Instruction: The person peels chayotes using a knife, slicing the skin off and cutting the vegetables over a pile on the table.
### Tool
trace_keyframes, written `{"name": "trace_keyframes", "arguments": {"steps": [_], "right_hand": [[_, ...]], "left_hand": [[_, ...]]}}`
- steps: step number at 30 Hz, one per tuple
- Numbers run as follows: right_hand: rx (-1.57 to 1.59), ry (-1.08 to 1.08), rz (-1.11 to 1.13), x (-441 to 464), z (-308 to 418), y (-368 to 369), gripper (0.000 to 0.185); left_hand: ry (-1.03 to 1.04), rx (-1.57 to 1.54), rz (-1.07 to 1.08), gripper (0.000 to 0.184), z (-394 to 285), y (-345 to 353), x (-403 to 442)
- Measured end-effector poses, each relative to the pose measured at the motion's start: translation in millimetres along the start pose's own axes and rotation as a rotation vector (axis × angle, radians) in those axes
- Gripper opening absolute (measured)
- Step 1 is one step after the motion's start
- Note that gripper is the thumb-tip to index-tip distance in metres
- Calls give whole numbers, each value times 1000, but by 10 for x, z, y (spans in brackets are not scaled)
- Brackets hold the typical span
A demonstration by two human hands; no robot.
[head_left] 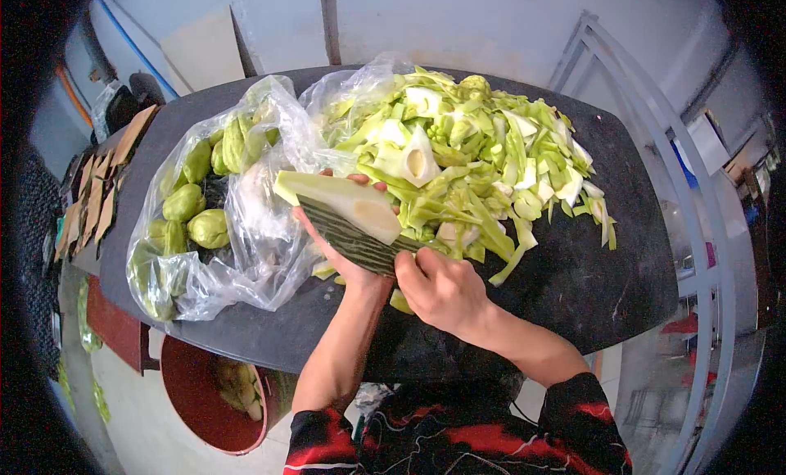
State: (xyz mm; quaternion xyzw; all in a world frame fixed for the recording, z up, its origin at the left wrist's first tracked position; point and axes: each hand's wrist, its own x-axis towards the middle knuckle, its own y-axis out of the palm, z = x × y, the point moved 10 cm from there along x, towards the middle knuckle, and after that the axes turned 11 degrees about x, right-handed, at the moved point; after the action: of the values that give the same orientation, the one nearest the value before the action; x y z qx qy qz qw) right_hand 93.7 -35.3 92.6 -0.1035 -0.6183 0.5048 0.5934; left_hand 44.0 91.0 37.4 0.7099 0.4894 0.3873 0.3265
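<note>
Held at centre of frame: cut chayote piece (323, 190) against striped knife (348, 237)

Noted at bottom centre, dark sleeves (323, 442) with red and white patterning

Found right of centre, right hand (446, 287) with fingers together, clamped at the root of the knife, with any handle hidden; kept low beside the left wrist, apparently to steer the broad, dark blade

Found at centre, left hand (350, 275) with thumb on the near side and fingertips showing past the far edge; clamped around the cut chayote piece, apparently to brace it against the blade, with pale face and oval hollow turned up

Recorded beyond, on a dark table (598, 295): at left, a clear plastic bag (270, 266) around whole green chayotes (184, 202), probably to stop them rolling; at upper right, a loose heap of peelings and slices (483, 131), likely piled there to stay within reach

Sighted at lower left, below table level, a reddish-brown bucket (184, 385) with pale pieces inside, presumably set close to catch scraps

Sighted farther off, a metal frame (706, 287) at right and a pale wall (450, 24) at top

Checked for brands, labels and writing: none legible
</note>
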Motion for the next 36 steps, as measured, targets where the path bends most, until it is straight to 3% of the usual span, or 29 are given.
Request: {"name": "trace_keyframes", "arguments": {"steps": [5,9,12,18,21,24,28,30,36], "right_hand": [[-11,39,3,58,34,4,26],[-49,86,50,78,56,6,27],[-22,119,59,103,70,-25,28],[-43,174,86,125,100,-81,29],[41,155,45,148,2,-162,29],[83,161,31,156,-82,-243,30],[158,168,43,168,-165,-290,25],[194,145,47,191,-226,-279,22],[372,106,47,304,-399,-351,18]], "left_hand": [[75,170,-136,66,-59,-97,-26],[69,105,-64,67,-30,-50,-13],[83,236,-127,67,-37,-102,-21],[181,296,-11,68,-82,11,30],[220,373,101,85,-147,194,28],[163,522,144,114,-186,378,30],[270,628,217,103,-214,392,52],[228,724,88,95,-225,350,48],[230,711,92,97,-262,326,69]]}}
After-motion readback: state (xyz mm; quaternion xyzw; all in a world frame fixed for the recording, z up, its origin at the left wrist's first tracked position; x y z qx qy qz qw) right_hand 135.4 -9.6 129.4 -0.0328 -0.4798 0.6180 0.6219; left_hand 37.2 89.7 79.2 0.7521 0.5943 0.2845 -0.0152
